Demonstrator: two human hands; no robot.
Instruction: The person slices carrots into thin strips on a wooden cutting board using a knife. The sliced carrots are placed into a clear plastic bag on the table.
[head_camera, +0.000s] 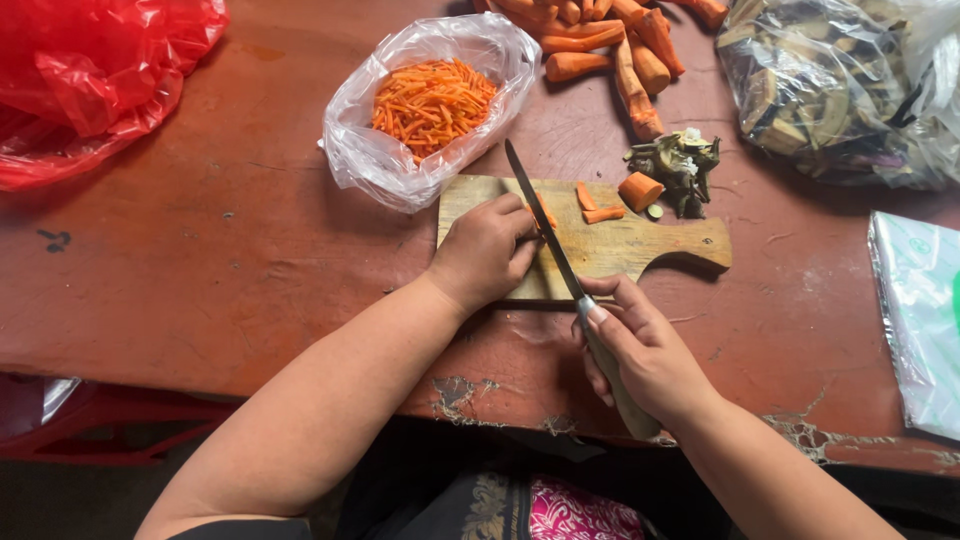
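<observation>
Knife (545, 225) first: my right hand (645, 355) has its grip wrapped tight around the handle, index finger laid along the top, blade angled up and away across the wooden cutting board (640, 245). Left hand (485, 250) is curled down on the board, fingertips pinching a carrot piece (547, 214) right against the blade. Honestly I can only see a sliver of orange there, the rest is hidden under my fingers.

Further along the board sit a couple of cut carrot bits (597, 204) and a chunkier carrot stub (640, 190) at the edge, next to a small pile of dark green trimmings (680, 160). Just beyond the board's near corner is a clear plastic bag (420, 120) full of thin carrot sticks. Whole carrots (615, 45) lie behind it, cut off by the top of the frame.

Top right there's a bag of dark scraps (830, 90), hard to say what's in it. Red plastic bag (90, 70) top left, another clear bag (920, 320) cropped on the right. Table (200, 250) is reddish brown, worn, paint peeling along the front edge.
</observation>
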